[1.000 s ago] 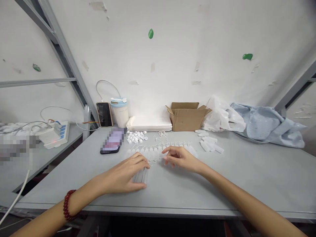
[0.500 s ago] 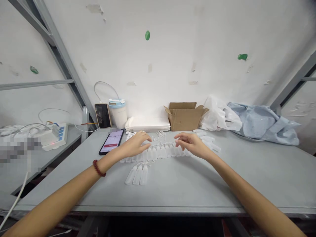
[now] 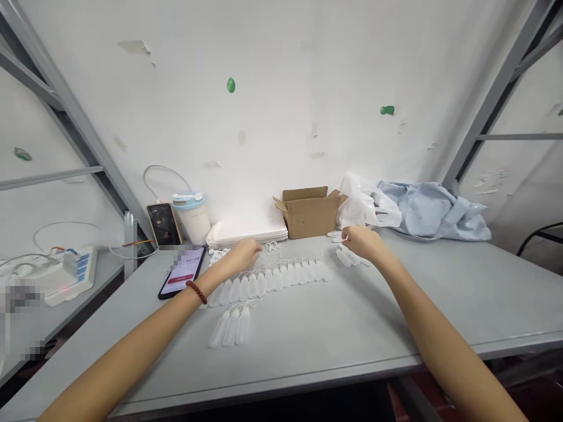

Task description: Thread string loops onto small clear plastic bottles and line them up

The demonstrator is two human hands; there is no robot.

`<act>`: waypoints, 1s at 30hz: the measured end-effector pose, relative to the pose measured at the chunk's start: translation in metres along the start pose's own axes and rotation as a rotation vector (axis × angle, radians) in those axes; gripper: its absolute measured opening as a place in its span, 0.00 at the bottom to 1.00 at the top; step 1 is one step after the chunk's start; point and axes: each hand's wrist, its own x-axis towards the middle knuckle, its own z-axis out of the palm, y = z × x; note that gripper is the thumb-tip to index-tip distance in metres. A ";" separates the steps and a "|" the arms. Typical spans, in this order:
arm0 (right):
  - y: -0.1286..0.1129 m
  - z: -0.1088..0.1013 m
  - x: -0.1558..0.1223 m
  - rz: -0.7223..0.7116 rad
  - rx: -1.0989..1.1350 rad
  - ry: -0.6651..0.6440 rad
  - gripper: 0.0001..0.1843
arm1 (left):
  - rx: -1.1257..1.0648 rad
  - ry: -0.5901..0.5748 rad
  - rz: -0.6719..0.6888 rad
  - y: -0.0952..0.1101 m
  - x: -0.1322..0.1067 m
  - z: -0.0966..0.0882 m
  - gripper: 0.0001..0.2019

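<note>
My left hand, with a red bead bracelet on its wrist, is at the near side of a small heap of white string loops. Its fingers are drawn together; whatever they pinch is hidden. Over on the right, my right hand has its fingers curled down at a loose pile of translucent white flat bottle-shaped pieces, and its grip is also hidden. Between the hands stretches a row of similar pieces with white strings at their tops. Three more stringed pieces lie nearer to me.
A lit phone lies left of my left hand. Along the wall stand another phone, a blue-lidded cup, a stack of white sheets, an open cardboard box, a white plastic bag and blue cloth.
My right hand has moved off the right end of the row to the loose pile. My left hand has shifted toward the string heap, fingers drawn together. The view has turned right.
</note>
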 end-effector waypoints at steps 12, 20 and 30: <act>-0.007 0.011 0.001 -0.019 -0.084 -0.101 0.12 | -0.557 0.299 -0.296 0.028 -0.058 -0.029 0.15; -0.013 0.014 -0.001 -0.033 -0.131 -0.132 0.13 | -0.864 0.306 -0.493 0.028 -0.066 -0.030 0.13; -0.035 0.014 -0.005 -0.099 0.163 0.070 0.15 | -0.935 0.463 -0.422 0.045 -0.068 -0.020 0.15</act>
